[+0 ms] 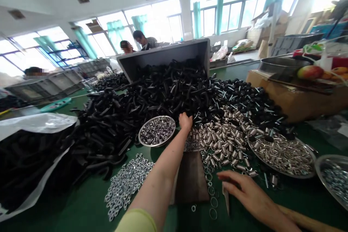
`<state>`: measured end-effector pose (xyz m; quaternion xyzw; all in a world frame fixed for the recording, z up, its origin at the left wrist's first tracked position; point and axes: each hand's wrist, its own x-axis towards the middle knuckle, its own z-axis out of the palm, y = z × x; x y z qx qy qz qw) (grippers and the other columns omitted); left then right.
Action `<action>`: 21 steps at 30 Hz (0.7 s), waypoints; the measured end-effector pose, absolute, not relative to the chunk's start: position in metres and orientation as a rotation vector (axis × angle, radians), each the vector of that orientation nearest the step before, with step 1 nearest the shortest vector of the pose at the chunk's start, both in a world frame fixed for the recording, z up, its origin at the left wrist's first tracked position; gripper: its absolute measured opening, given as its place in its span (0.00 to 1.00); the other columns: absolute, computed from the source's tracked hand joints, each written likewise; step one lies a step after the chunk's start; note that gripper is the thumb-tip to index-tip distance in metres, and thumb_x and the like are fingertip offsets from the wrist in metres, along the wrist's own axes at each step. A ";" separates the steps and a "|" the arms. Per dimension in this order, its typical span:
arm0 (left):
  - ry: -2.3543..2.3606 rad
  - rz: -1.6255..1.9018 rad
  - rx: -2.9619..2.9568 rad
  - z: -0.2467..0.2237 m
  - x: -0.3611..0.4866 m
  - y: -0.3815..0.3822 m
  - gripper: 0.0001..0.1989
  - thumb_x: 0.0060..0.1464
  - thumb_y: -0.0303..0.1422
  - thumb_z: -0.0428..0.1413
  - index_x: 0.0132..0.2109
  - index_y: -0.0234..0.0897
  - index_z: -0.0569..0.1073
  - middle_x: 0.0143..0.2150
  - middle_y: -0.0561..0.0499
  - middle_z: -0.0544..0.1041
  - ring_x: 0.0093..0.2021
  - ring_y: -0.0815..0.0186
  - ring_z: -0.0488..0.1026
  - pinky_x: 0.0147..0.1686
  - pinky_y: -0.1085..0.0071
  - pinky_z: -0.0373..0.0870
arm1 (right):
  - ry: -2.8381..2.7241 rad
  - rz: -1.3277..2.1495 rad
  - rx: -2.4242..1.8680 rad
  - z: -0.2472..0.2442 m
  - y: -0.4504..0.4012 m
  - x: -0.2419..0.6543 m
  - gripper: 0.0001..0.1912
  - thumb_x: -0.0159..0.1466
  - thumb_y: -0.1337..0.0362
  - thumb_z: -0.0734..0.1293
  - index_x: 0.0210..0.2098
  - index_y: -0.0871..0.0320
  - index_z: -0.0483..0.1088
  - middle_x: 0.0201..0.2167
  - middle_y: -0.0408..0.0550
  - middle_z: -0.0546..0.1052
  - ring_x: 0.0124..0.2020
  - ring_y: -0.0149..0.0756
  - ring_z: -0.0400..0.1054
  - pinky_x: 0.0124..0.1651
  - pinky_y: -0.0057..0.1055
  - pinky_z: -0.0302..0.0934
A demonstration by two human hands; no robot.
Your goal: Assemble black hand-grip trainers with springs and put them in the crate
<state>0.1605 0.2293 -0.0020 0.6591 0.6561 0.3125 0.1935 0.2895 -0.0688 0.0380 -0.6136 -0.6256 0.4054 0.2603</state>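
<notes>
My left hand (185,120) reaches forward to the near edge of a heap of black curved parts (163,90). Its fingers are curled, and what they hold, if anything, is hidden. Just left of it is a metal bowl of small shiny parts (157,131). Lower right, my right hand (239,185) is over the green table, with thumb and forefinger near a pointed metal tool (226,198); whether it grips the tool is unclear. Metal springs (223,136) are heaped beyond it. Between my arms lies a dark flat block (191,179), with a column of thin rings (213,202) beside it.
Metal nuts (127,181) spread at left near a white bag (40,123). A tray of pins (282,154) and another bowl (335,177) stand right. A tipped grey crate (165,58) and a cardboard box (301,98) stand behind. People are in the background.
</notes>
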 end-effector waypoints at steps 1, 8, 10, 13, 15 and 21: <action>1.843 0.886 1.827 -0.002 0.160 0.231 0.15 0.49 0.33 0.57 0.44 0.32 0.70 0.49 0.36 0.70 0.53 0.52 0.67 0.50 0.62 0.62 | -1.690 1.064 -1.675 0.037 -0.067 0.296 0.17 0.63 0.57 0.58 0.48 0.54 0.70 0.48 0.47 0.75 0.49 0.39 0.67 0.52 0.35 0.59; 1.642 1.080 1.736 0.015 0.154 0.200 0.18 0.50 0.31 0.57 0.49 0.35 0.64 0.42 0.43 0.74 0.44 0.58 0.72 0.44 0.64 0.65 | -1.772 0.386 -2.053 0.022 -0.023 0.318 0.14 0.65 0.59 0.57 0.38 0.57 0.71 0.38 0.50 0.76 0.40 0.40 0.69 0.42 0.35 0.60; 1.528 1.140 1.741 0.027 0.145 0.178 0.19 0.49 0.32 0.57 0.49 0.37 0.64 0.41 0.47 0.74 0.42 0.62 0.72 0.43 0.67 0.66 | -1.788 0.223 -2.199 0.016 -0.008 0.315 0.13 0.63 0.57 0.58 0.36 0.57 0.70 0.37 0.51 0.75 0.39 0.42 0.69 0.39 0.35 0.59; 1.302 1.200 1.667 0.046 0.113 0.138 0.16 0.48 0.33 0.58 0.46 0.38 0.68 0.36 0.52 0.74 0.37 0.65 0.73 0.39 0.71 0.68 | -1.805 0.193 -2.265 0.007 0.007 0.311 0.12 0.61 0.55 0.61 0.33 0.57 0.69 0.37 0.52 0.75 0.40 0.45 0.69 0.35 0.34 0.58; 1.135 1.274 1.462 0.056 0.079 0.110 0.14 0.46 0.33 0.58 0.42 0.37 0.69 0.32 0.54 0.73 0.33 0.67 0.73 0.36 0.70 0.69 | -1.826 0.238 -2.240 0.002 0.011 0.312 0.11 0.60 0.56 0.61 0.32 0.57 0.69 0.37 0.52 0.75 0.40 0.44 0.70 0.36 0.34 0.59; 1.422 1.330 1.205 0.050 -0.054 0.032 0.12 0.41 0.35 0.61 0.33 0.34 0.72 0.23 0.57 0.68 0.22 0.73 0.64 0.24 0.76 0.59 | -1.628 0.355 -2.135 -0.011 0.002 0.324 0.16 0.58 0.53 0.61 0.40 0.57 0.66 0.36 0.54 0.76 0.35 0.46 0.71 0.37 0.39 0.62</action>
